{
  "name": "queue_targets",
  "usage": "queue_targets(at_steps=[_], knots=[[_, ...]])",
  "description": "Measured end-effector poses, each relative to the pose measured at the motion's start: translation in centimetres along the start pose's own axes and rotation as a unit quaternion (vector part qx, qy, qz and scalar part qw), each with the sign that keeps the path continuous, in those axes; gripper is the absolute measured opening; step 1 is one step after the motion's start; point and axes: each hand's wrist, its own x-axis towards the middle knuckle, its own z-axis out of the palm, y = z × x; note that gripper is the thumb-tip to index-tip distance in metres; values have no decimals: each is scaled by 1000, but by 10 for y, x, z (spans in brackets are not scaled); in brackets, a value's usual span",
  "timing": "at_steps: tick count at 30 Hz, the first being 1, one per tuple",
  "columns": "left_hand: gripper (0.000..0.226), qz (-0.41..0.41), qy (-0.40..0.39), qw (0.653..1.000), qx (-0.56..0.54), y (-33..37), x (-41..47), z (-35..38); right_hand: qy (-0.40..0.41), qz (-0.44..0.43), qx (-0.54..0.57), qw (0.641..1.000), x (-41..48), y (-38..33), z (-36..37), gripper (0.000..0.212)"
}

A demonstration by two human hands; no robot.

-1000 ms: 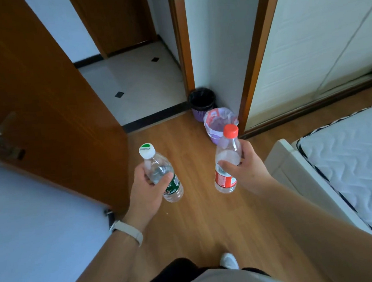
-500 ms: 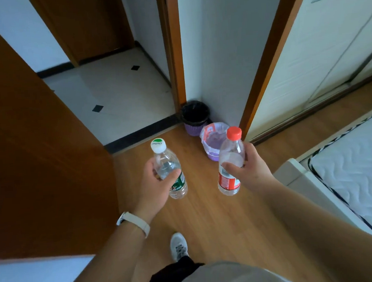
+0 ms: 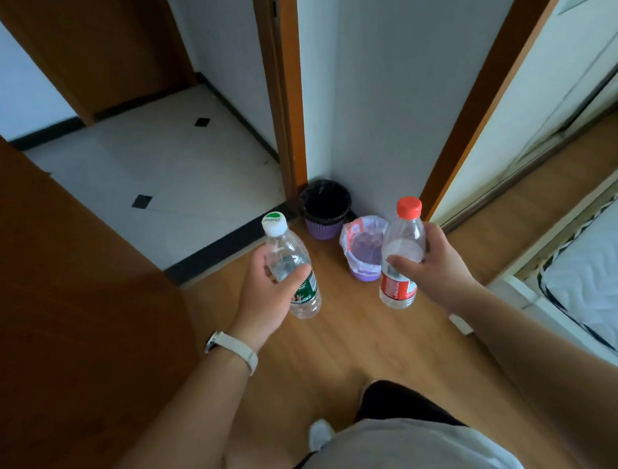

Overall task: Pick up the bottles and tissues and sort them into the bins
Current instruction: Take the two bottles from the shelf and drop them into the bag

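My left hand [image 3: 268, 296] grips a clear bottle with a white-and-green cap and green label [image 3: 291, 269], held upright. In my right hand [image 3: 438, 270] is a clear bottle with a red cap and red label [image 3: 399, 253], also upright. Two small purple bins stand on the wood floor ahead, against the wall corner. The farther one has a black liner [image 3: 326, 209]. The nearer one has a white liner with a red edge [image 3: 364, 254] and sits just behind the red-capped bottle. No tissues are in view.
An open brown door [image 3: 65, 309] fills the left side. A door frame [image 3: 286, 106] rises behind the black bin, with a tiled hallway [image 3: 154, 168] beyond. A white bed with a quilted mattress [image 3: 607, 285] stands at the right. My foot [image 3: 319, 433] is on the floor below.
I have walked closer to the two bins, which now sit nearer and lower in view. Both hands keep the same hold on their bottles, spread slightly wider apart.
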Motion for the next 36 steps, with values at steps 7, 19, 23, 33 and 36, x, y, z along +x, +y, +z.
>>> queue_targets(at_steps=[7,19,23,33,36], knots=[[53,20,-32,999,30,20,79,11,15,30,7,999,63,6,10,62],[63,6,-64,990,124,71,248,35,23,84,58,995,230,2,12,60],[62,21,-92,989,118,89,294,54,26,96,74,992,265,-4,-4,57],[52,66,-214,962,155,103,393,116,130,176,117,969,291,3,-28,47],[52,70,-273,946,163,96,430,134,158,219,124,955,297,6,-23,48]])
